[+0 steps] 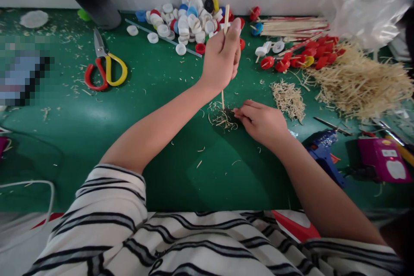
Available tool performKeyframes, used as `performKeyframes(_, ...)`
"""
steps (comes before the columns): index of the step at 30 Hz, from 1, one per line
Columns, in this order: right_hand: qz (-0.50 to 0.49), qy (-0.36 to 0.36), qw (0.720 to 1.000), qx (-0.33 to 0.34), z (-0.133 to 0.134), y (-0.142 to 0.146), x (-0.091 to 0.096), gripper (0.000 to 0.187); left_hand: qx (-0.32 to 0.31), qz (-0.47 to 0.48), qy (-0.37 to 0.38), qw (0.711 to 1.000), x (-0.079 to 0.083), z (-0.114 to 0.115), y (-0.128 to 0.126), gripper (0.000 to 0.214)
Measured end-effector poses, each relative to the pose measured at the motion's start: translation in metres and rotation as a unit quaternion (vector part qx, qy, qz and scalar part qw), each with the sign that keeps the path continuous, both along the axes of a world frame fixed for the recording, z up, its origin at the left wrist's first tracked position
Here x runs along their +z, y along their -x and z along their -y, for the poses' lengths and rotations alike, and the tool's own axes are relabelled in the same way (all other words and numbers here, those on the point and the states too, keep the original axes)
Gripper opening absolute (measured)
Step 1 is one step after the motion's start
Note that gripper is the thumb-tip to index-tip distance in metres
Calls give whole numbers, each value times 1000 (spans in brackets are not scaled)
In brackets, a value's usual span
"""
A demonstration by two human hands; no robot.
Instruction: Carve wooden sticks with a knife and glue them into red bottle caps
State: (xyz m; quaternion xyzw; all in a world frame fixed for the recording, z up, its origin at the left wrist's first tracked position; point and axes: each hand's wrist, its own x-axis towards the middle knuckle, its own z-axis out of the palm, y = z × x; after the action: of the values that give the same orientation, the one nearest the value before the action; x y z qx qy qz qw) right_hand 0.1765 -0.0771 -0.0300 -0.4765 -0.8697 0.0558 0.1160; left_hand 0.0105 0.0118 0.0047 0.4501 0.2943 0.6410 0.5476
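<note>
My left hand (223, 54) is closed around a thin wooden stick (227, 15), held nearly upright. The stick's lower end comes down to a small heap of curled wood shavings (223, 121) on the green table. Just right of that end, my right hand (263, 121) has its thumb and fingers pinched together. Something small and dark shows at its fingertips, too small to name. A loose pile of short shavings (287, 100) lies beyond the right hand. Behind the left hand are many bottle caps (187, 23), mostly white.
Scissors (105, 64) with red and yellow handles lie at left, near a dark cylinder (97, 0). At right are red caps on sticks (318, 51), a bundle of sticks (291, 26), a large fibre heap (362, 79), a blue glue gun (325, 151) and a purple box (384, 159).
</note>
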Motion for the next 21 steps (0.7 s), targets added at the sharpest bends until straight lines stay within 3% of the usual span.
performKeyframes(3,-1,-12,1000,-7,1,-3,-2,25,1,7,13,1000,1,2,-2,55)
performKeyframes(8,-11,-70,997,-3,-2,-3,-7,35,-8,-16,-30,999,-4,-1,-1,49)
performKeyframes(12,-16,-85,996,-4,-4,-3,-6,39,-20,11,51,998,-2,-10,3,54)
performKeyframes(16,-16,-77,997,-6,-4,-3,-7,40,-43,123,187,974,0,-19,8,54)
performKeyframes(21,-4,-96,995,-8,-3,-2,-9,42,-52,184,223,956,-5,-24,10,54)
